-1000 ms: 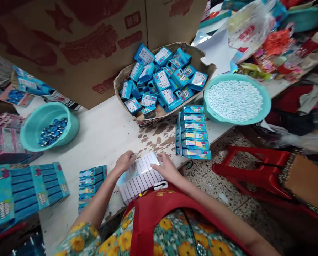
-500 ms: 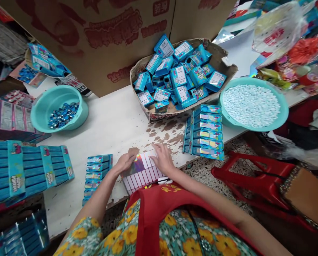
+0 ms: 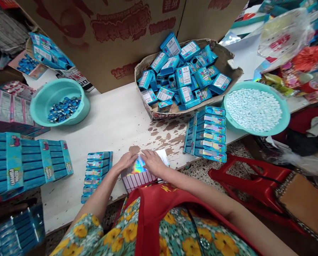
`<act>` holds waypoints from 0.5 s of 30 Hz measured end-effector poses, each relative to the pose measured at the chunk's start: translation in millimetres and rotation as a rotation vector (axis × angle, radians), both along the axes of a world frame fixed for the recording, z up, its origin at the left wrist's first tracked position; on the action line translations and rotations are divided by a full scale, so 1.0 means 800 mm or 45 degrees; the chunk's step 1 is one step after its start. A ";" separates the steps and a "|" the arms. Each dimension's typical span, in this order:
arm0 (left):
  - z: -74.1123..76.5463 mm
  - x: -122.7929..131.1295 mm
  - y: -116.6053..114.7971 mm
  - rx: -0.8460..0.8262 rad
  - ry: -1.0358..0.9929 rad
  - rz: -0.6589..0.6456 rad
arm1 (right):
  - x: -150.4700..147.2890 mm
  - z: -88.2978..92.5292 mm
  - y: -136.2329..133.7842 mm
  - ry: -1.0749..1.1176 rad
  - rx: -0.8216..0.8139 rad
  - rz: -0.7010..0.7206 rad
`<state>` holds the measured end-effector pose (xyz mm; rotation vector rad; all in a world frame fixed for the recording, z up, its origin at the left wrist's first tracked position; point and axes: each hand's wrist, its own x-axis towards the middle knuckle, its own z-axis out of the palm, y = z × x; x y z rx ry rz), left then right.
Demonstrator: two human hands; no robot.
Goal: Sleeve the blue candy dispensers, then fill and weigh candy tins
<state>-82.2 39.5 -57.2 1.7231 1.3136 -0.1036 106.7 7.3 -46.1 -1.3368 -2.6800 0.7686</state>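
Note:
A flat white tray of boxes with a shiny holographic top point(image 3: 141, 173) lies at the near edge of the white table point(image 3: 108, 124). My left hand point(image 3: 126, 160) rests on its left corner with the fingers curled down onto it. My right hand point(image 3: 153, 161) lies flat across its top, fingers stretched to the left. A row of blue boxes point(image 3: 97, 171) sits just left of my left hand, and another stacked row point(image 3: 207, 133) lies to the right.
A cardboard tray heaped with small blue boxes point(image 3: 183, 74) stands behind. A teal basin of white pellets point(image 3: 255, 108) is at right, a teal bowl of blue caps point(image 3: 59, 103) at left. Blue display cartons point(image 3: 22, 161) lie at far left. A red stool point(image 3: 255, 177) stands below right.
My right hand slid leftward across the top of the tray, toward my left hand. The view shifted, so everything on the table sits further right and lower.

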 end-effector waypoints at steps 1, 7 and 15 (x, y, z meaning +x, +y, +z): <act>0.000 0.000 0.001 0.006 0.010 0.006 | 0.000 0.000 0.001 -0.002 0.009 0.027; 0.002 -0.001 0.005 0.022 0.074 0.037 | -0.002 0.002 -0.003 0.165 0.032 0.083; 0.068 0.055 0.011 0.036 -0.416 0.607 | 0.034 0.068 0.027 1.076 -0.380 -0.908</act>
